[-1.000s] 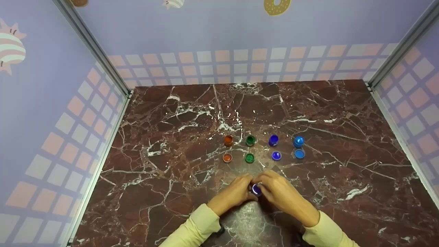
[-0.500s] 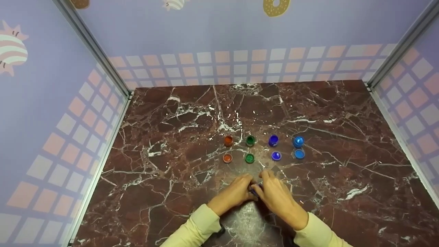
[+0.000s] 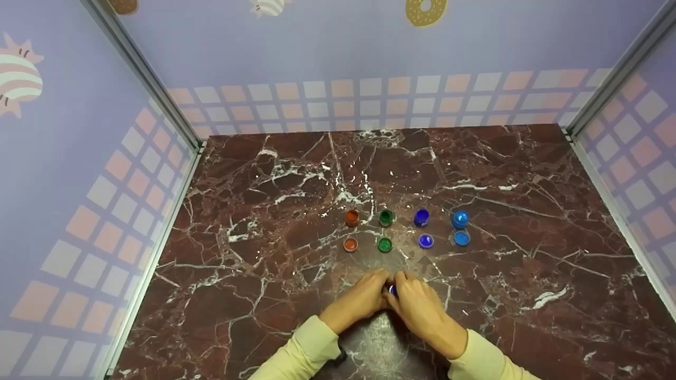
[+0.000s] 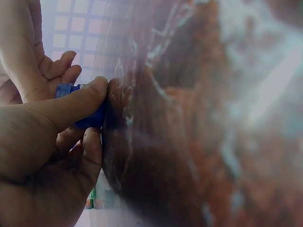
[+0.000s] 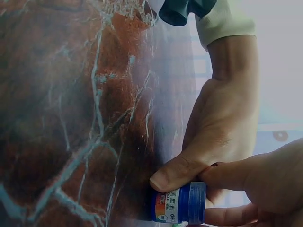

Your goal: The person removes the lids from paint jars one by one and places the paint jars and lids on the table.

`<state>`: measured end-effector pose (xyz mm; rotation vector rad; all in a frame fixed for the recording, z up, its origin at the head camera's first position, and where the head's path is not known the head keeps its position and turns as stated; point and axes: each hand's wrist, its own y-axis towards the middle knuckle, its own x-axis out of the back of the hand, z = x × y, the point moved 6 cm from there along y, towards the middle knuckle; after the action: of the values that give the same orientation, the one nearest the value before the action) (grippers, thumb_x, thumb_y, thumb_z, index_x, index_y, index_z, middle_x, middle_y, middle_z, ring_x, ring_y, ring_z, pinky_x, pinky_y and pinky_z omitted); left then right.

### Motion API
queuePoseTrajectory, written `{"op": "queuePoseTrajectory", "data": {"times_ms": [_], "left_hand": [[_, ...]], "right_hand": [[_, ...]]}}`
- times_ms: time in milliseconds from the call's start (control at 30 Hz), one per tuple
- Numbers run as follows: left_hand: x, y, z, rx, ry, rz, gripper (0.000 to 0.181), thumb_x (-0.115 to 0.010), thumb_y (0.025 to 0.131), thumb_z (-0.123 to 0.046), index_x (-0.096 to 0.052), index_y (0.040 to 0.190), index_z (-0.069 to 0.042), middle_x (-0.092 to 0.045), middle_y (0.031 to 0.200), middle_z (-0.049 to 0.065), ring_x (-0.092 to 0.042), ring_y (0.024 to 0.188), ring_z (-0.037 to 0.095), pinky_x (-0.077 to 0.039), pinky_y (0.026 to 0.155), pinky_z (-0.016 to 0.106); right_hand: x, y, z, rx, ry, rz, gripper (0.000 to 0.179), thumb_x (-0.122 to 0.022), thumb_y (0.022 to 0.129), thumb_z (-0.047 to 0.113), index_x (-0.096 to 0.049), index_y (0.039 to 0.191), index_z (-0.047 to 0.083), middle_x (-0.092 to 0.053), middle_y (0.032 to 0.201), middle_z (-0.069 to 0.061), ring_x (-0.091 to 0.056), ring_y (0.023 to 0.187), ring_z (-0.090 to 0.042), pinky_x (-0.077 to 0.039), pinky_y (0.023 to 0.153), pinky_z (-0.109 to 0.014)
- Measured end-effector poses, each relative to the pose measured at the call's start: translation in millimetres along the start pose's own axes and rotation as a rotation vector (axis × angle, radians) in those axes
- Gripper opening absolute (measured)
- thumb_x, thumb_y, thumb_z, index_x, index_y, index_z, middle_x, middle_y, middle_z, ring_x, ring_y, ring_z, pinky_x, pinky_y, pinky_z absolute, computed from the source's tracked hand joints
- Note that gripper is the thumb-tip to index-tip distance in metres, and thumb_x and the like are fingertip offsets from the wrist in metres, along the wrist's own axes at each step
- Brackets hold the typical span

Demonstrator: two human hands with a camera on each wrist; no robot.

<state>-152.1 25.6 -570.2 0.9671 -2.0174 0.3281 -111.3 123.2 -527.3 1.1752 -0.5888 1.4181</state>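
Observation:
A small dark-blue paint jar (image 5: 177,208) with a printed label stands on the marbled table between my two hands. My left hand (image 3: 360,296) grips the jar's body, its thumb along the side in the left wrist view. With thumb and fingers, my right hand (image 3: 424,309) pinches the blue ribbed lid (image 5: 197,203), which sits on top of the jar. In the head view the fingers hide most of this jar.
Beyond the hands stand open paint jars: orange (image 3: 351,218), green (image 3: 385,217), violet-blue (image 3: 421,217) and light blue (image 3: 460,219). Nearer lie their lids: orange (image 3: 350,244), green (image 3: 384,244), violet-blue (image 3: 425,241), light blue (image 3: 462,238). Patterned panels (image 3: 369,105) enclose the table's back and sides.
The right hand has turned about the jar's top, its wrist and sleeve swinging left and its fingers shifting their hold. My left hand keeps the jar in the same spot.

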Motion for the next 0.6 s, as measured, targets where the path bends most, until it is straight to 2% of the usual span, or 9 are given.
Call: {"op": "queuePoseTrajectory", "data": {"times_ms": [200, 333, 433, 600], "left_hand": [[0.3, -0.3, 0.5, 0.005, 0.023, 0.001, 0.033, -0.088, 0.078, -0.022, -0.061, 0.091, -0.007, -0.060, 0.089, 0.002, -0.059, 0.091, 0.019, -0.051, 0.086, 0.032], [0.2, -0.5, 0.4, -0.002, 0.031, 0.006, 0.036, -0.087, 0.079, -0.027, -0.062, 0.095, -0.006, -0.061, 0.091, 0.003, -0.059, 0.092, 0.019, -0.051, 0.087, 0.032], [0.2, -0.5, 0.7, -0.005, 0.021, 0.008, 0.038, -0.087, 0.079, -0.026, -0.063, 0.100, -0.005, -0.063, 0.093, 0.003, -0.060, 0.091, 0.019, -0.051, 0.086, 0.032], [1.5, -0.2, 0.5, -0.002, -0.004, 0.006, 0.040, -0.088, 0.080, -0.024, -0.065, 0.105, -0.004, -0.066, 0.098, 0.005, -0.062, 0.095, 0.019, -0.052, 0.088, 0.030]], "right_hand": [[0.0, 1.1, -1.0, 0.008, 0.022, 0.026, 0.029, -0.083, 0.084, 0.015, -0.056, 0.085, 0.003, -0.059, 0.079, -0.012, -0.064, 0.068, -0.038, -0.052, 0.056, -0.052], [-0.7, 2.0, -4.4, 0.032, 0.077, 0.075, 0.025, -0.082, 0.085, 0.011, -0.059, 0.089, 0.002, -0.059, 0.083, -0.012, -0.065, 0.072, -0.037, -0.054, 0.060, -0.053], [0.2, 3.2, -5.9, 0.087, 0.104, 0.113, 0.024, -0.083, 0.084, 0.009, -0.061, 0.092, 0.002, -0.057, 0.084, -0.008, -0.063, 0.072, -0.031, -0.054, 0.061, -0.049], [3.2, 4.6, -5.0, 0.246, 0.091, 0.137, 0.026, -0.085, 0.081, 0.007, -0.064, 0.095, 0.003, -0.055, 0.086, -0.005, -0.061, 0.075, -0.024, -0.054, 0.063, -0.041]]}}
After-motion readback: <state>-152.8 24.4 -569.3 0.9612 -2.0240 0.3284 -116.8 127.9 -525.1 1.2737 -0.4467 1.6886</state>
